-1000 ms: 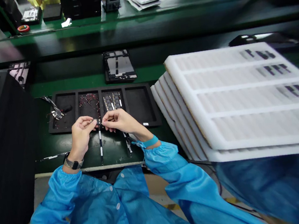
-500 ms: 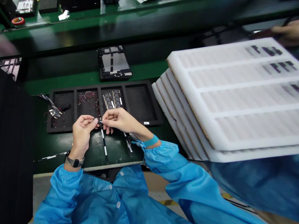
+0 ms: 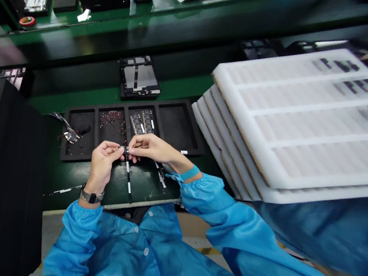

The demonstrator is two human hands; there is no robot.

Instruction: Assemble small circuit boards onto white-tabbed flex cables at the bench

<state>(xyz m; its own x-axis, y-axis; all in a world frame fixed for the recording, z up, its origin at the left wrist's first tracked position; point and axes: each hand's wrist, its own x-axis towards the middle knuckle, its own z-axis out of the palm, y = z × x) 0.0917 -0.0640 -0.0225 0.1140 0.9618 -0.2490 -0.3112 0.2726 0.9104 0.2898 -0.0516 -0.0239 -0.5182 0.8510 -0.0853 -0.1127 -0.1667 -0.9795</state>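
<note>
- Standing far L: tall black foam stack (image 3: 13, 178), walling off that side of the table (image 3: 70, 176); thin strip (image 3: 62, 190) flat nearby.
- Next, black tray (image 3: 177, 127), 4 compartments. 1st: wire bundle (image 3: 71, 134), poking past the tray's L rim; 2nd: scatter of tiny red bits (image 3: 112, 118), too small to ID.
- L hand (image 3: 104, 163): thumb + fingertips pinching small board (image 3: 125, 149), which sits at the tray's near rim, approx. by the divider btwn 2nd & 3rd.
- Dark ribbon (image 3: 128, 177) w/ white patches runs from the board twd the table's front edge.
- R hand (image 3: 152, 148): fingertips pinched at the board's R end, seemingly on it; can't tell if a fine wire is in there too.
- Change vs. 0.5 s ago: hands barely moved, view shifted a bit. Means same piece is still being worked, nothing set down.
- 3rd compartment: populated boards (image 3: 137, 120); loose strips (image 3: 161, 177) on table below R hand. Flat device (image 3: 140, 77) behind tray.
- Room: green strip of table btwn tray & front edge, forearms crossing it.
- Far R: white foam stack (image 3: 263, 120) just beside tray, so R elbow room looks tight. Co-worker's hand behind it no longer shows clearly.
</note>
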